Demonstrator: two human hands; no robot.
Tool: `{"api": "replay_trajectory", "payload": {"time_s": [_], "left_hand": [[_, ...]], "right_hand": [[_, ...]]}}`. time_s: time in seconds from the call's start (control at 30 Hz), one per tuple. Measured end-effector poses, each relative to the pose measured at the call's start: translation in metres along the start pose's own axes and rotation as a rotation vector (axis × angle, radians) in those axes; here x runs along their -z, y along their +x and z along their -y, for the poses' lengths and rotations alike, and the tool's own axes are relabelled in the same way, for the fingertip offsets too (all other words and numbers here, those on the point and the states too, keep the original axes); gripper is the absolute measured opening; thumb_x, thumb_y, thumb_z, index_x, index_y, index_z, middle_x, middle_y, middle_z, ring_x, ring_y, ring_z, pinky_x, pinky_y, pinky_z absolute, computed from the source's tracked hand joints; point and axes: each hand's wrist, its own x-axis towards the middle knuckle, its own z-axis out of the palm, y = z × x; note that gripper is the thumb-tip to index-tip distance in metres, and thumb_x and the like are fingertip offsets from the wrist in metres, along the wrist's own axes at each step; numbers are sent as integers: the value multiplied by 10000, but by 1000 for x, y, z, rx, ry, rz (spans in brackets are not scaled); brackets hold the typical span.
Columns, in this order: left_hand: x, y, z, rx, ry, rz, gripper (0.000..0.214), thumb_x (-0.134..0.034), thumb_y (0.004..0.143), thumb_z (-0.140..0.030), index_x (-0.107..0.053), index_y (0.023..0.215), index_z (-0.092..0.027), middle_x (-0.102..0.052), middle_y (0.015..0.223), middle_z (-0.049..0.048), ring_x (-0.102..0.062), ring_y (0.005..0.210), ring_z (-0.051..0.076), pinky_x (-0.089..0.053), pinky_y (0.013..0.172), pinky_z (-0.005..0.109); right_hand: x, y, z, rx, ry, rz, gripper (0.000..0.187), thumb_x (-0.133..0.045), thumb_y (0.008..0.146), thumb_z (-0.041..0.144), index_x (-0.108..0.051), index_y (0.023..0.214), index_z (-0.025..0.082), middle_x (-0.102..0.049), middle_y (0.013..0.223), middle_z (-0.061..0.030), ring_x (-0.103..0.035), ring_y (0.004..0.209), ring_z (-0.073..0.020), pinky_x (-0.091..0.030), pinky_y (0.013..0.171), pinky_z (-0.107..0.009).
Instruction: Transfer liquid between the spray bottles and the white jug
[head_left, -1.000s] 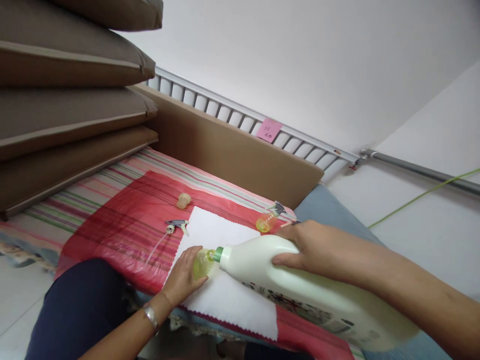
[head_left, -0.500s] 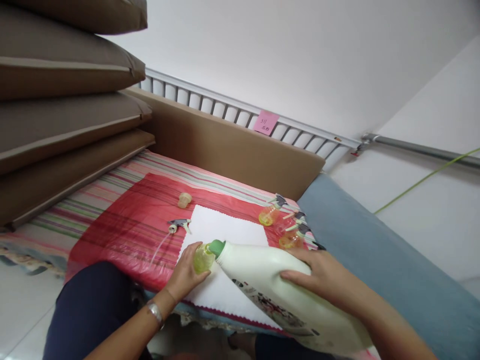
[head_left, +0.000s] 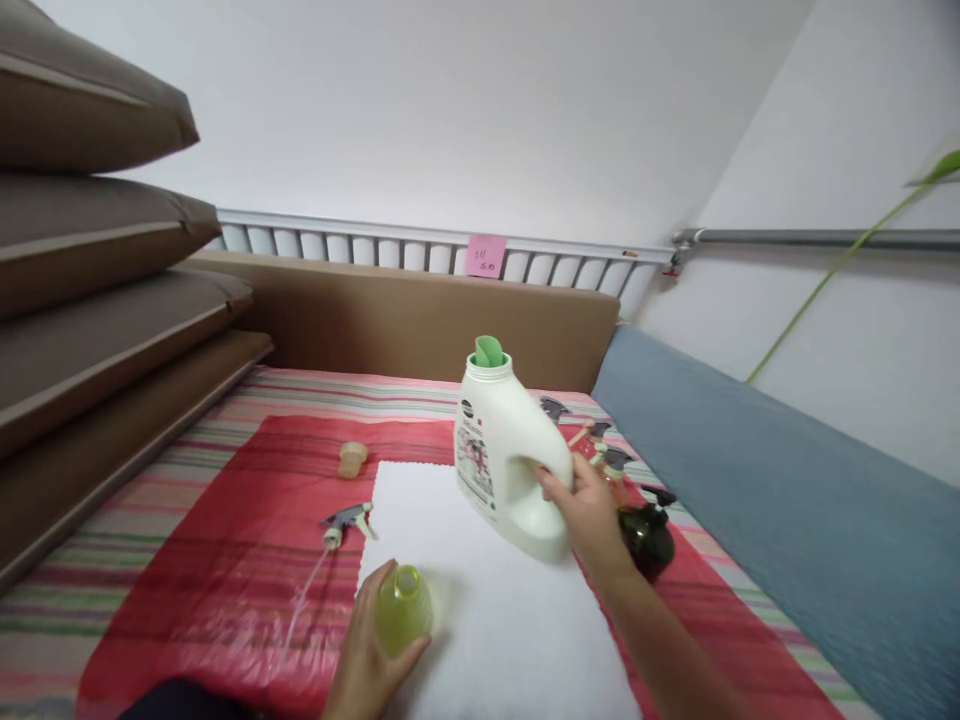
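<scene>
Our left hand is cut off at the wrist by the bottom of the view. Its fingers are wrapped round the small yellow-green bottle, which stands open-mouthed at the near left corner of the white cloth. Our right hand is clenched on the handle of the white jug and hides its lower end. The jug is upright, slightly tilted, at the cloth's far right edge, with a green spout on top; we cannot tell whether its base rests there.

Behind that hand, spray bottles and a dark bottle lie by the right edge of the red sheet, partly hidden and too blurred to count. The jug's label shows a round dark logo and red print we cannot read. The writing on the pink note on the white rail is too small.

A loose spray trigger lies just off the cloth's left edge, and a small beige cap sits farther back. The sheet covers a striped bed. Brown cushions are stacked at its left, a brown board runs along the far edge, and blue fabric lies at the right below white walls.
</scene>
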Motion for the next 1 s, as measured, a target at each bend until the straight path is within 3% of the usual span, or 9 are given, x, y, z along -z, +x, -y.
{"api": "replay_trajectory", "payload": {"time_s": [0.13,0.27,0.4,0.5,0.6,0.77,0.9,1.0], "left_hand": [[-11,-4,16,14,-84,-98,647,-671,651,-298,-430,1244,-201,-560,1238,124,-520,1172,323,-423,995,509],[-14,-7,26,48,-153,-93,689,-705,592,-264,-450,1229,-202,-562,1234,121,-527,1163,326,-456,971,470],[-8,-7,22,44,-139,-23,790,-742,522,-198,-432,1249,-195,-554,1253,134,-511,1184,331,-444,994,464],[-4,-6,14,47,-109,20,863,-731,485,-115,-397,1278,-189,-537,1282,140,-492,1209,322,-436,1012,454],[-6,-6,3,64,-83,-16,858,-699,487,-70,-394,1280,-187,-542,1273,132,-491,1208,310,-419,1026,459],[0,-3,-17,137,-163,-87,726,-708,547,-148,-454,1227,-171,-568,1228,134,-523,1168,303,-419,1015,464],[37,6,-33,160,-278,-213,665,-729,582,-277,-483,1193,-186,-590,1201,127,-552,1133,305,-438,987,456],[80,12,-39,211,-287,-372,658,-764,555,-398,-523,1130,-187,-621,1138,116,-581,1080,321,-459,957,470]], "right_hand": [[-66,29,-16,40,59,-18,290,-632,686,457,-498,712,202,-522,599,47,-466,562,-142,-386,533,-237],[-126,51,-49,36,93,-10,315,-613,686,481,-511,769,194,-555,672,29,-492,623,-157,-408,574,-249],[-161,58,-83,-29,84,-30,338,-597,680,509,-501,763,197,-559,685,16,-509,658,-181,-417,612,-278],[-164,58,-102,-78,75,-21,376,-577,694,523,-521,852,186,-611,775,-25,-555,732,-214,-440,662,-312],[-157,59,-111,-106,48,51,422,-599,684,515,-554,929,174,-654,865,-67,-598,805,-251,-463,707,-348],[-136,61,-109,-93,-31,170,403,-624,677,497,-607,919,176,-696,874,-79,-635,841,-278,-485,747,-386],[-112,43,-96,-26,-97,75,482,-450,812,504,-528,1124,145,-623,1131,-160,-584,1030,-279,-447,883,-433],[-114,13,-77,57,-178,79,442,-338,890,454,-511,1150,141,-593,1166,-176,-556,1062,-269,-425,913,-451]]}}
